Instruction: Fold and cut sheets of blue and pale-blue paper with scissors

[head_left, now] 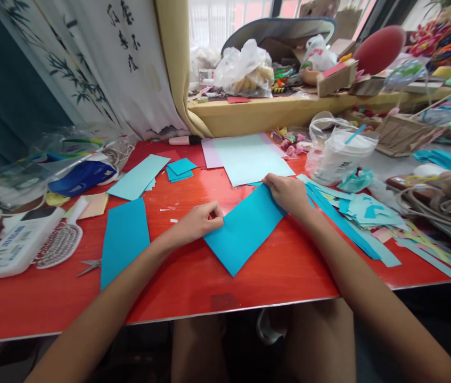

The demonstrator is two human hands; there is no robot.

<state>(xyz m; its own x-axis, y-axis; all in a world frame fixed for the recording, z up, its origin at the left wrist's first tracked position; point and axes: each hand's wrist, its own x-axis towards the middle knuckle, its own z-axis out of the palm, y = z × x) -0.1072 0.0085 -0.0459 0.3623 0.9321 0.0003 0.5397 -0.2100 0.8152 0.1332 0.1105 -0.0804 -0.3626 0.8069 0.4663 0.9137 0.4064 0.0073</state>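
Observation:
A blue paper sheet (243, 230) lies tilted on the red table (193, 282), one corner pointing toward me. My left hand (198, 221) pinches its left corner with closed fingers. My right hand (287, 192) presses and grips its far right corner, fingers curled on the paper. Between the two hands the sheet lies flat.
A longer blue sheet (123, 239) lies left, scissors (89, 266) beside it. Pale blue sheets (249, 157) and small blue pieces (179, 169) lie behind. Blue strips and scraps (353, 218) pile up right, by a plastic tub in a bag (339, 154). A calculator (13, 247) sits far left.

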